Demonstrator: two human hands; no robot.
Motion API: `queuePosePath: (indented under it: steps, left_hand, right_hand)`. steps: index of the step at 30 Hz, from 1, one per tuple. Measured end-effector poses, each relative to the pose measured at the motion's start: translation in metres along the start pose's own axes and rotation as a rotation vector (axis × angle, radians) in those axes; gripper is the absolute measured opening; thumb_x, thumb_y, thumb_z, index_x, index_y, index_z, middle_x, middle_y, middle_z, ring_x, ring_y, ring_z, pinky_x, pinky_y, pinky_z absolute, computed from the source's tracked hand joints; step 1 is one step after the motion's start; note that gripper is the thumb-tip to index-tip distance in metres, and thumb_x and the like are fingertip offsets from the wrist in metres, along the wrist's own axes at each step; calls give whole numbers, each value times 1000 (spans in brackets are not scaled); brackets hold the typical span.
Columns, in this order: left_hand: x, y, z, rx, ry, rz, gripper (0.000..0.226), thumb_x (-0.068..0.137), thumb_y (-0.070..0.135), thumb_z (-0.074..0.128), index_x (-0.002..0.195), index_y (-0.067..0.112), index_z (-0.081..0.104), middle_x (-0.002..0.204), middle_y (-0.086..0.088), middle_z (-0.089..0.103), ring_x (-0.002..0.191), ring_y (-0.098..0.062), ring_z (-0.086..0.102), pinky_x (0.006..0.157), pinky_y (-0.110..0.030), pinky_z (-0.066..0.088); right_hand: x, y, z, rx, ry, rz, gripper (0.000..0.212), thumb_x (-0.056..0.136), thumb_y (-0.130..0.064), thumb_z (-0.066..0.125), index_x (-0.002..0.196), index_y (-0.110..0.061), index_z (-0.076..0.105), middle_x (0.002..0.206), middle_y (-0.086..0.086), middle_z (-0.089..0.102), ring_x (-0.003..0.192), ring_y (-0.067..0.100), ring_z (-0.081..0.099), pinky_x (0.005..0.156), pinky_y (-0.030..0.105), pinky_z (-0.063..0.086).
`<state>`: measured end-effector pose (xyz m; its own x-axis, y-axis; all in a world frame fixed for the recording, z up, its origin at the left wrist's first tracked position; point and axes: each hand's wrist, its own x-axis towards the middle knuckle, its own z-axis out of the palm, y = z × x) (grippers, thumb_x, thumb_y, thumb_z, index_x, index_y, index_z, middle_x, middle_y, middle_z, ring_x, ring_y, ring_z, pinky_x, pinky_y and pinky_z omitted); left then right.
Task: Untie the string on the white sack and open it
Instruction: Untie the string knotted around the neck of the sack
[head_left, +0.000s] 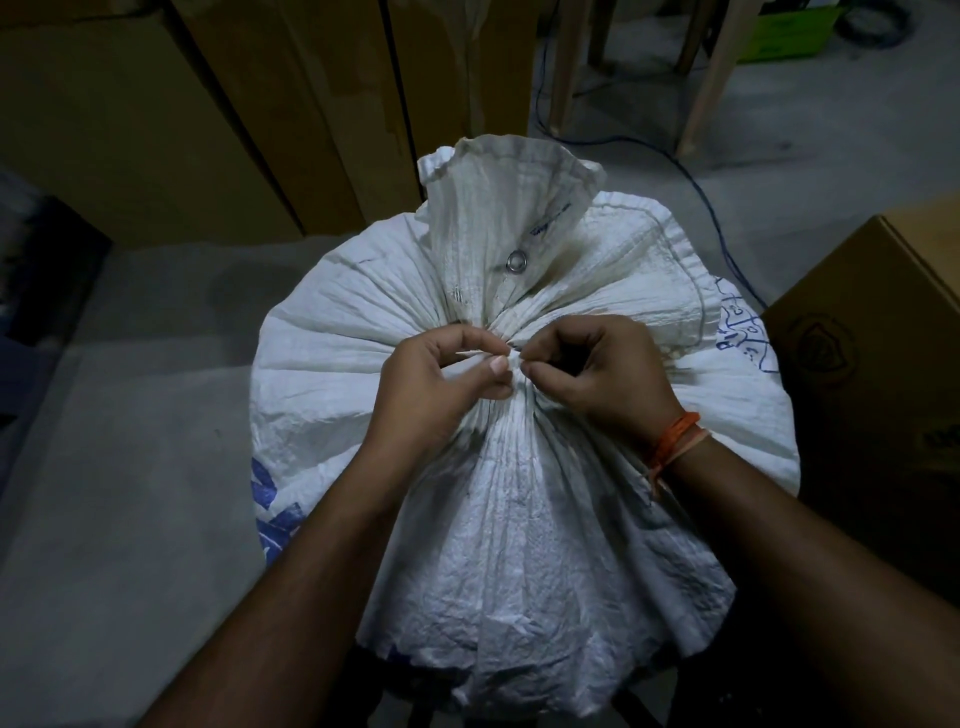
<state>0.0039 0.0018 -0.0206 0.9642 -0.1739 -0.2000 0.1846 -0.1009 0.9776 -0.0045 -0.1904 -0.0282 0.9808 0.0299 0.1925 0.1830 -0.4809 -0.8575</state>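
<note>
Room: grey floor (130, 415) is lying dim, with tall cardboard boxes (156, 104) standing behind.
White sack (519, 545): is standing full at centre, its neck gathered and its top flap (498, 208) sticking up beyond.
String (511, 355): is barely showing at the neck, between the fingertips.
Left hand (441, 384): is pinching at the knot.
Right hand (597, 374): is pinching the same spot, orange wrist thread (675, 436) showing.
</note>
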Motion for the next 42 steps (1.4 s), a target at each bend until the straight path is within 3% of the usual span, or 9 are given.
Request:
queuePosePath:
  steps: [6,10,17,22,25,30,33,37,42]
  left_hand:
    - [-4,4,-2,3,-17,1,7,95,6,76,99,10,80,94,-12,85,82,-24,85,64,-12,56]
    - [-5,6,-5,6,-19,-8,8,96,5,75,101,8,80,104,-11,85,87,-28,85,73,-24,64]
    - [-6,6,-6,30,7,-16,11,94,6,77,103,12,80,106,-10,84,92,-29,85,81,-36,68]
    - [-3,9,-5,-77,62,-143,23,101,34,70,101,13,80,92,-15,84,79,-26,80,68,-31,54]
    - [0,5,-5,-70,92,-163,18,102,21,69,93,9,79,75,-4,82,63,-8,75,57,-18,51]
    - [-2,2,-7,23,46,-80,9,97,-2,71,96,6,77,79,-8,84,69,-8,80,67,-17,60]
    - [-1,3,-7,-1,46,-85,12,97,-1,71,94,9,77,90,-20,84,78,-17,82,86,-37,62]
    - [-1,2,-10,-14,37,-85,16,96,-2,72,90,12,76,87,-16,84,79,-17,83,78,-24,63]
    - [-5,4,-12,73,-11,-76,12,97,0,72,94,12,76,86,-13,83,78,-15,82,69,-15,57]
  right_hand:
    - [-5,1,7,83,-62,71,21,82,-19,83,99,-20,71,69,4,70,65,9,67,63,22,54]
    - [-4,-3,11,236,-68,140,19,86,-15,82,103,-13,75,86,30,74,85,46,74,83,56,63]
    - [-3,-8,8,384,-139,246,21,87,-10,81,108,-8,77,94,30,78,97,53,72,90,65,56]
    - [-3,-7,4,355,-145,250,16,88,4,72,103,-1,75,98,28,77,88,33,75,84,53,59]
    - [-4,-9,2,407,-127,280,18,85,-1,73,103,1,73,100,37,73,84,31,66,78,45,52]
    - [-3,-8,-7,599,-188,417,20,90,14,58,103,4,69,95,38,72,72,21,75,64,24,55]
    - [-2,-9,-10,742,-141,566,14,94,2,62,89,-7,73,84,16,74,68,20,77,61,20,59]
    - [-2,-7,-11,455,-51,444,8,87,9,72,91,2,68,76,25,67,54,17,63,52,20,50]
    - [-6,-4,-20,87,40,376,14,77,2,74,85,-9,73,86,24,77,77,44,72,78,51,59]
